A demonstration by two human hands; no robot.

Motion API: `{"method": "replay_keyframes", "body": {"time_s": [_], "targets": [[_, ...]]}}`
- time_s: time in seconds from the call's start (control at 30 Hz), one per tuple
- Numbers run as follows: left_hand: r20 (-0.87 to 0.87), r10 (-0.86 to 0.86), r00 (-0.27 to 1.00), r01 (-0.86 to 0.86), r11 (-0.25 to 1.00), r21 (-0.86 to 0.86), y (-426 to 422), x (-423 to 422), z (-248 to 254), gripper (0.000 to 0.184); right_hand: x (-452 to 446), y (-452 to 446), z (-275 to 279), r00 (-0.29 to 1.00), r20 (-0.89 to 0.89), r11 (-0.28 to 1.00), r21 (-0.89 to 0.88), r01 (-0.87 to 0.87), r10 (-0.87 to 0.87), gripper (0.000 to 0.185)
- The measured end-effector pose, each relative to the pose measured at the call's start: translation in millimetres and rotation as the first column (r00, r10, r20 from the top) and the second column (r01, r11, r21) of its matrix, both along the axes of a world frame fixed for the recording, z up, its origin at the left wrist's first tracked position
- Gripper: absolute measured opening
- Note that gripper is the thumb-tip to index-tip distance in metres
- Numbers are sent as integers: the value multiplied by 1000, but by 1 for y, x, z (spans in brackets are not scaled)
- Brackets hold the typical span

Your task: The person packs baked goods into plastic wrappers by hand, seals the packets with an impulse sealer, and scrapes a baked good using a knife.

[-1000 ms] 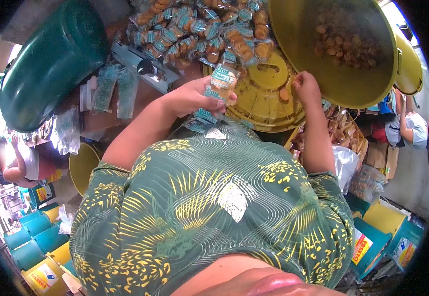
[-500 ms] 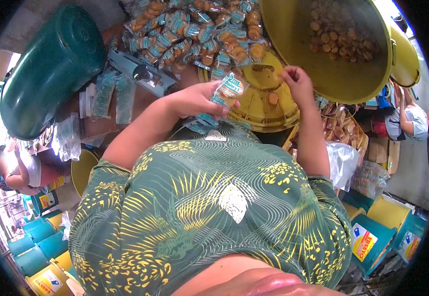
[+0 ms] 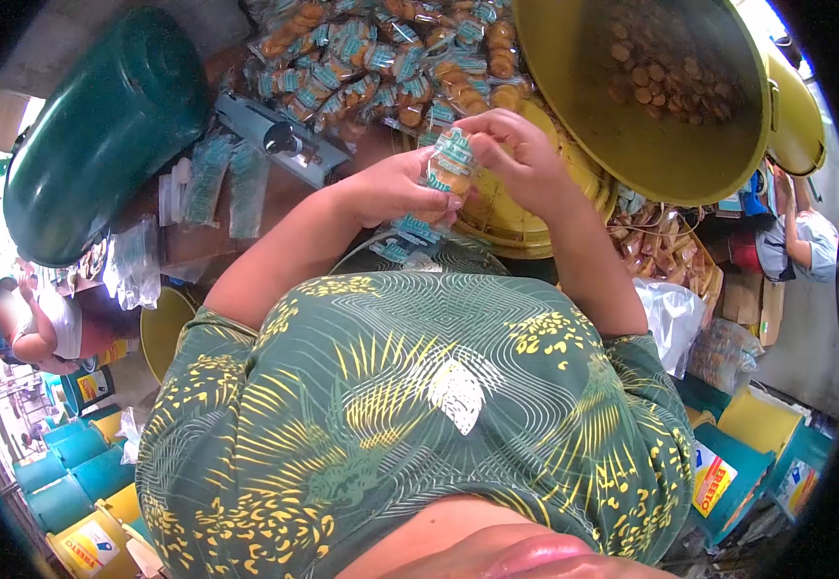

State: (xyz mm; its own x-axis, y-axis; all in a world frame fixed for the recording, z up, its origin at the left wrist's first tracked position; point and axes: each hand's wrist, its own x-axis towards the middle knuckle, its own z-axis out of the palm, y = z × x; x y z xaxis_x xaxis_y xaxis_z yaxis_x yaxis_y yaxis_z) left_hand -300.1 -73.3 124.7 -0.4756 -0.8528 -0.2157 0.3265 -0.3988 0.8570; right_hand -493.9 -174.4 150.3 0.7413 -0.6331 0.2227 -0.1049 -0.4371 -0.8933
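Note:
My left hand [image 3: 405,188] is closed round a small clear plastic bag of cookies [image 3: 452,176] with teal printing, held upright in front of my chest. At the bag's upper edge, my right hand [image 3: 516,159] has its fingers curled and pinched against the plastic; whether a loose cookie is between them is hidden. Beneath the hands lie more flat printed bags [image 3: 412,239]. Behind my right hand is a yellow lid [image 3: 574,179], partly covered by it. Many filled cookie bags [image 3: 371,63] are piled just beyond the hands.
A large yellow tub [image 3: 574,106] with loose cookies [image 3: 665,72] inside tilts toward me at the right. A sealing device [image 3: 279,140], empty bags [image 3: 209,179] and a green barrel [image 3: 101,145] stand left. Other people [image 3: 43,318] [image 3: 800,236] are at both sides.
My right hand has moved left from above the yellow lid to the top of the bag in my left hand. The left hand keeps its hold, with the bag turned more upright.

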Motion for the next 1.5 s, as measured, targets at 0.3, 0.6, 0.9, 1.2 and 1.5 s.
{"method": "replay_keyframes", "body": {"time_s": [0.3,0.6,0.9,1.2,1.5], "targets": [[14,83,996,-83,997,-1,-2,2,-8,53,13,6,4,997,2,906,-417,69,-75,25],[-59,78,995,-71,991,117,25,9,-16,65,-12,-90,-28,951,-28,903,-323,282,-307,29],[-19,255,967,-252,961,112,48,13,7,68,-165,-346,-177,436,-351,543,-695,472,-829,48],[96,259,961,-247,961,-125,55,22,5,75,-177,-309,-175,580,-213,614,-376,695,-786,38],[98,108,989,-95,987,-129,35,45,-4,77,8,-43,20,961,259,990,119,70,-100,28]]}}
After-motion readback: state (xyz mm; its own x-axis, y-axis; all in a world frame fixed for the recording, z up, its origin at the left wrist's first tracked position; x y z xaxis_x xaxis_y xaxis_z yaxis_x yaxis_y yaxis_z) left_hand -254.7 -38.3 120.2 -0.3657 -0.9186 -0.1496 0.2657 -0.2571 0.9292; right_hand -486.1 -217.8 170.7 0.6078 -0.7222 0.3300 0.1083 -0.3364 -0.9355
